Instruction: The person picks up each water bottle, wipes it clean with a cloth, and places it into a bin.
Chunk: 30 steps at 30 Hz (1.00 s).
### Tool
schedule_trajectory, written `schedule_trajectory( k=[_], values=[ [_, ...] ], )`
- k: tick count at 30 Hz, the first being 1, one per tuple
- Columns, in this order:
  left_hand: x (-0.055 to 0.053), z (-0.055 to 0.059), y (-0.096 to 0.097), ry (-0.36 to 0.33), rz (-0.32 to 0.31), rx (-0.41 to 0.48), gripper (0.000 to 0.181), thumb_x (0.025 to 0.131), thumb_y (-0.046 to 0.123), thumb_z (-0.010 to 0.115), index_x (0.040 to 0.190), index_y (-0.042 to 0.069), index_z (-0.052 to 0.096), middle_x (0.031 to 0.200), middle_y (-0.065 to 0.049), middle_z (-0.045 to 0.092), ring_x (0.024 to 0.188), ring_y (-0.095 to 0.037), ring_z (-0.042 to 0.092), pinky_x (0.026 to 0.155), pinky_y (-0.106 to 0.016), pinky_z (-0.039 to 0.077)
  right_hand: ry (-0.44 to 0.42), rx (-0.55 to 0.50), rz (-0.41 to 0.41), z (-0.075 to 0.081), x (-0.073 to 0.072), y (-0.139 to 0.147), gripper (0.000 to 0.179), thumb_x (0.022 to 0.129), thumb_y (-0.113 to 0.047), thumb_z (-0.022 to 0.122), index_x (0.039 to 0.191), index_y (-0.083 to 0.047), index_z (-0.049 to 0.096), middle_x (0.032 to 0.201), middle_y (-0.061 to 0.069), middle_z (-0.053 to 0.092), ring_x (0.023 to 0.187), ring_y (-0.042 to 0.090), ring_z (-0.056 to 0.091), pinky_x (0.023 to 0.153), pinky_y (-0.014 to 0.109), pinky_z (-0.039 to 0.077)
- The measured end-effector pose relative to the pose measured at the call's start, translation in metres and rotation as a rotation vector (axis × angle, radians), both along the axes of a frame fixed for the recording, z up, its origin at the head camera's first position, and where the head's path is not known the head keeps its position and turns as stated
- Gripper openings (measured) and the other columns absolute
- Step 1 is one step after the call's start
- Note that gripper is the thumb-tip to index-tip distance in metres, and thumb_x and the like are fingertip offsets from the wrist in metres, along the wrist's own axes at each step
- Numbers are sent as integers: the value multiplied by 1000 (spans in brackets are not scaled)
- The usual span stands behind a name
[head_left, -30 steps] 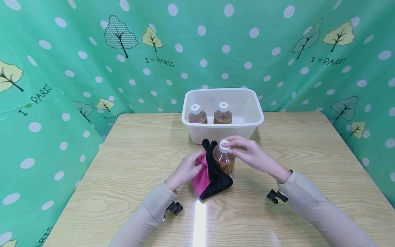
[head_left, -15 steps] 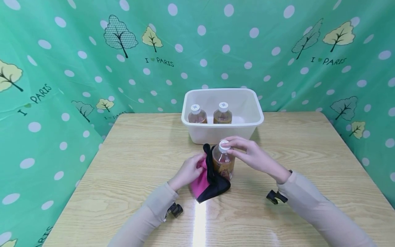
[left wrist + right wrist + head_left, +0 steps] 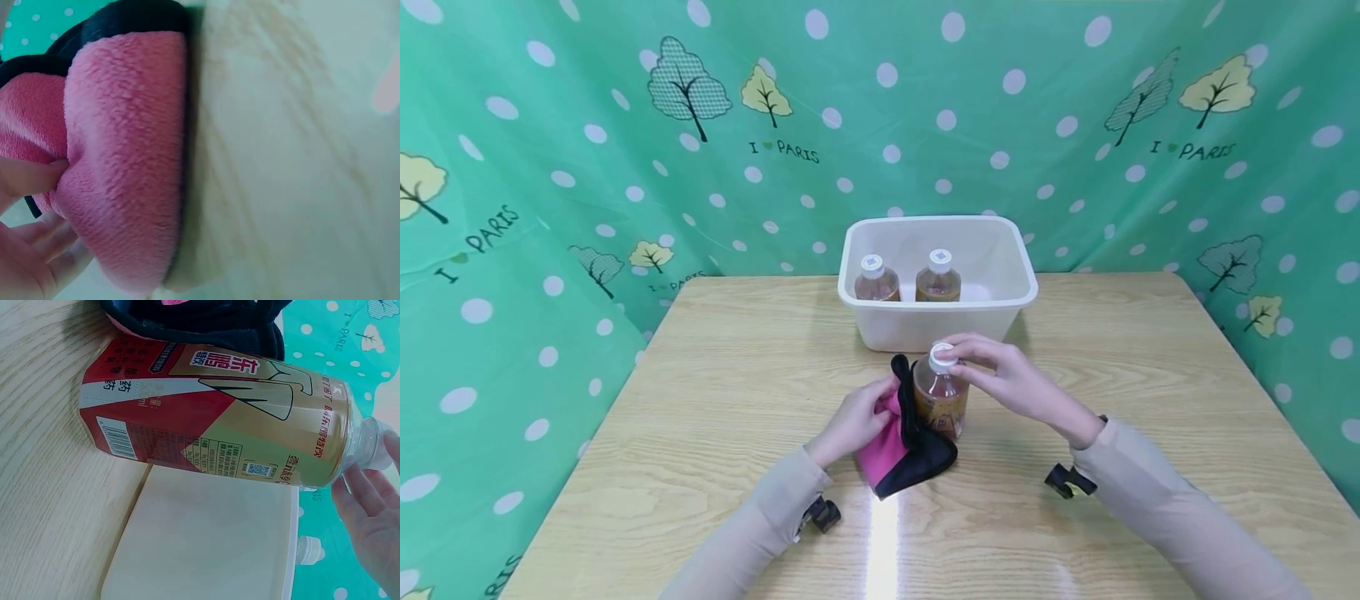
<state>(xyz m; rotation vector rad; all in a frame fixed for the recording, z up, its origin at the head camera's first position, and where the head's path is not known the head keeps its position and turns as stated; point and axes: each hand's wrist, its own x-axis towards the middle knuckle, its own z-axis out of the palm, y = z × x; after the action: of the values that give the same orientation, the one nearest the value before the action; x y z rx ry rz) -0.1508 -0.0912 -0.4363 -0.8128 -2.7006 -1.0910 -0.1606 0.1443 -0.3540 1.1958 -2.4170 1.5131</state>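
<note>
Pinched between the thumb and fingers of my left hand (image 3: 853, 421) is a pink fleece cloth (image 3: 125, 156) with a black border. The cloth leans against the left side of a drink bottle (image 3: 942, 408), its black edge folded over and its lower corner near the table. My right hand (image 3: 1003, 375) holds the bottle by its white cap from above. The bottle stands upright on the table, and its red and gold label (image 3: 206, 419) with a barcode shows in the right wrist view. In that view the cloth's dark edge overlaps the bottle's side.
Right behind the bottle is a white plastic bin (image 3: 936, 325) at the table's back edge. Two similar bottles (image 3: 877, 285) with white caps stand in it. A green dotted curtain (image 3: 805, 92) hangs around the wooden table (image 3: 715, 358).
The cloth has shifted a little down and towards me along the bottle's left side, and its top edge is lower. My right hand stays on the cap.
</note>
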Motion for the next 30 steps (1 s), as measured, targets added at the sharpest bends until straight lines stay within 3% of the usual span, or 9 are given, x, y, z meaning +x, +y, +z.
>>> schedule_trajectory(
  k=[5,13,21,30],
  values=[
    [5,16,-2,47,0,48,34,68,-11,58,101,-3,58,96,-13,61,81,-21,58,71,-28,50,-1,2,9,0,0,0,24,84,-2,55,106,-2,61,114,10,57,107,14,50,86,25,45],
    [7,43,-2,119,-42,103,29,68,-12,57,95,-4,58,90,-13,60,75,-19,57,66,-23,49,-17,0,8,-1,1,1,24,84,-3,55,107,-2,61,115,10,57,107,14,51,85,27,46],
    [5,44,-1,97,-57,112,29,68,-13,56,96,-4,57,91,-13,60,75,-19,58,67,-23,49,-18,0,-4,-1,2,1,24,84,-3,55,107,-2,61,114,11,57,107,13,51,85,28,46],
    [1,37,1,42,-50,69,28,67,-14,57,92,0,56,86,-9,60,74,-17,57,66,-21,49,-7,-18,-4,-2,1,1,23,83,-1,55,106,0,61,113,12,57,107,12,50,86,24,45]
  ],
)
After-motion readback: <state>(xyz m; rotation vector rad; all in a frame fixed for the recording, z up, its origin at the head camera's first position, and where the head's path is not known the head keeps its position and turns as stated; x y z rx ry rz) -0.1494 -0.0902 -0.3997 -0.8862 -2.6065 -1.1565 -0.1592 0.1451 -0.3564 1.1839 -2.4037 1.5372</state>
